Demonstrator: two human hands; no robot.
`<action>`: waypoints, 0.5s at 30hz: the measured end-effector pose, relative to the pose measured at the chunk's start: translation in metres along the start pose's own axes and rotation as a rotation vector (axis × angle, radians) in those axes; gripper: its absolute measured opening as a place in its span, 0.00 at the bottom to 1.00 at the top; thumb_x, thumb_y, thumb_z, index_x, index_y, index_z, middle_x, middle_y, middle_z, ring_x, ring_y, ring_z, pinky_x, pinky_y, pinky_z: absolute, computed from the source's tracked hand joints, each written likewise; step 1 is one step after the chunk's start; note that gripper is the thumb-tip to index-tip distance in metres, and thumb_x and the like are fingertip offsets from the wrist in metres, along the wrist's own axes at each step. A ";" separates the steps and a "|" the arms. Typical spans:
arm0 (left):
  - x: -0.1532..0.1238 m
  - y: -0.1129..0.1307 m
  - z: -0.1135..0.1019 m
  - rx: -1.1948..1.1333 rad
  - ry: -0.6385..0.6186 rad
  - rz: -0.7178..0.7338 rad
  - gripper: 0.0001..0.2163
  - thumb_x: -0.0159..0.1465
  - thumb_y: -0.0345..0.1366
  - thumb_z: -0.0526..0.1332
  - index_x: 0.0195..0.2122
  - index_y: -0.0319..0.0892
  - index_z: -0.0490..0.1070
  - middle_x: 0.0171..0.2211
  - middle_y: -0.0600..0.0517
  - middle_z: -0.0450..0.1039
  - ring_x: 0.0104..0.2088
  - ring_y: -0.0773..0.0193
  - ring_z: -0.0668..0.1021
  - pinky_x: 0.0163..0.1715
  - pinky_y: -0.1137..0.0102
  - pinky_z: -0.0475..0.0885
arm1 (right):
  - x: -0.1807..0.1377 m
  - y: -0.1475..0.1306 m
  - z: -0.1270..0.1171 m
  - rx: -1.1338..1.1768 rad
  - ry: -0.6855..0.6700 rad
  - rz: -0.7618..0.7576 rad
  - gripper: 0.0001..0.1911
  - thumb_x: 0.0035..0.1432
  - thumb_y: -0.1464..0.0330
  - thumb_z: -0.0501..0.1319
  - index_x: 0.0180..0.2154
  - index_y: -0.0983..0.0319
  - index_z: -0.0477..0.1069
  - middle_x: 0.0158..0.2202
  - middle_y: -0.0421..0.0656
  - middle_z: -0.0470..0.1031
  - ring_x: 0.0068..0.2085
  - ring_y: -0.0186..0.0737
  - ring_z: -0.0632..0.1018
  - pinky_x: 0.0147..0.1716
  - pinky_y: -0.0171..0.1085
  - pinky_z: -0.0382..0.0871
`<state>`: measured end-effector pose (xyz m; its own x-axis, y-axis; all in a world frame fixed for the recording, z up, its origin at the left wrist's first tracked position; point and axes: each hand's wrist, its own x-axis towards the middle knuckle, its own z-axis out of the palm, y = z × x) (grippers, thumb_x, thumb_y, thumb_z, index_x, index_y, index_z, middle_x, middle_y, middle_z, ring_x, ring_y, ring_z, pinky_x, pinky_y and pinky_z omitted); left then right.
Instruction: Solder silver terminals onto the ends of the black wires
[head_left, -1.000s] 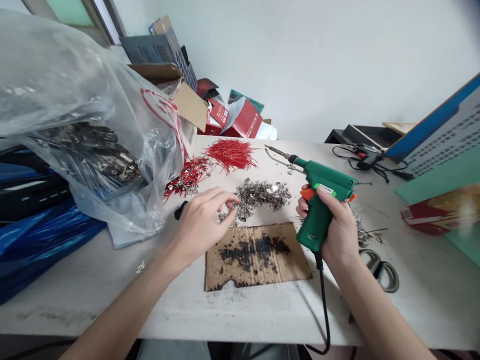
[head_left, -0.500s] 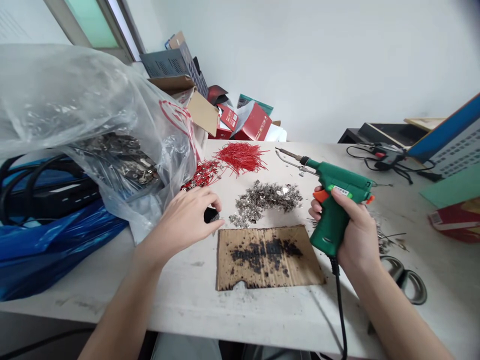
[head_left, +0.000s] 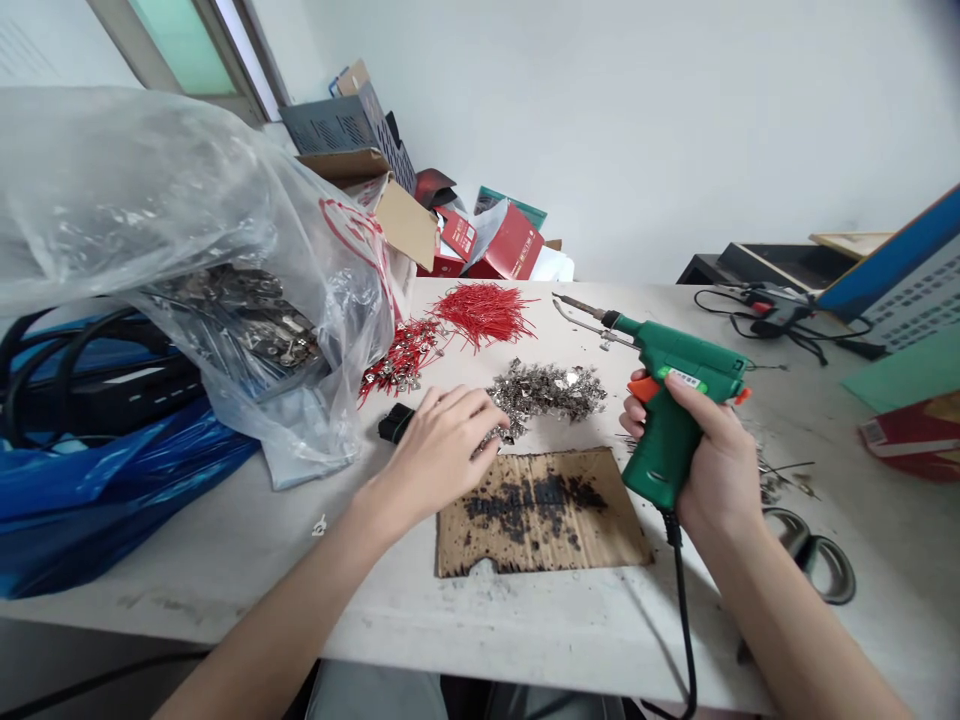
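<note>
My right hand [head_left: 712,450] is wrapped round the grip of a green soldering gun [head_left: 664,410], its tip pointing up and left. The thumb lies along its side, and fingers are near the orange trigger. My left hand [head_left: 442,445] reaches palm down to the left edge of a pile of small silver metal terminals [head_left: 555,388]. Its fingers are bent, with a gap between thumb and fingertips; I see nothing held there. Below the pile lies a scorched piece of cardboard [head_left: 547,550], marked with black spots. A small black block [head_left: 394,422] is partly hidden behind my left hand.
Red wires [head_left: 484,312] lie behind the pile, beside red wires with terminals [head_left: 405,355]. A clear plastic bag [head_left: 300,220] bulges on the left above a blue bag [head_left: 135,500]. Scissors [head_left: 829,570] lie right of the gun's cord [head_left: 682,610]. Boxes [head_left: 506,245] stand behind.
My left hand has moved right, from beside the black block to the edge of the terminal pile. A loose terminal on the table's left now shows. The soldering gun has hardly moved.
</note>
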<state>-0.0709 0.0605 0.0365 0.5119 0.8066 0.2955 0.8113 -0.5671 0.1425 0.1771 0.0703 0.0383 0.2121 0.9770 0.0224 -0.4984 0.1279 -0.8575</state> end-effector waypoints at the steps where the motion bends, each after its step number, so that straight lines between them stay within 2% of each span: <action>1: 0.001 0.003 0.004 0.007 -0.010 0.019 0.06 0.69 0.30 0.59 0.45 0.43 0.74 0.45 0.49 0.75 0.47 0.55 0.75 0.49 0.58 0.65 | 0.000 0.000 0.000 0.000 -0.001 -0.001 0.11 0.57 0.65 0.69 0.39 0.65 0.75 0.35 0.46 0.73 0.27 0.33 0.70 0.24 0.32 0.66; 7: 0.005 0.006 0.015 0.053 -0.026 0.049 0.07 0.71 0.32 0.58 0.43 0.42 0.76 0.43 0.48 0.75 0.46 0.56 0.74 0.49 0.57 0.64 | 0.000 0.001 0.001 -0.002 0.023 0.012 0.13 0.54 0.64 0.71 0.38 0.65 0.76 0.36 0.46 0.73 0.27 0.33 0.71 0.24 0.33 0.68; 15: 0.008 0.006 0.019 0.025 -0.018 0.020 0.07 0.70 0.32 0.58 0.39 0.42 0.75 0.41 0.49 0.76 0.45 0.56 0.75 0.48 0.56 0.64 | -0.001 0.001 -0.001 -0.008 0.002 -0.001 0.12 0.55 0.64 0.71 0.39 0.63 0.76 0.36 0.45 0.74 0.27 0.34 0.71 0.23 0.33 0.67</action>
<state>-0.0568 0.0664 0.0221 0.5328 0.7981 0.2812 0.8075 -0.5789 0.1130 0.1768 0.0695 0.0367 0.2145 0.9765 0.0220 -0.4914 0.1274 -0.8616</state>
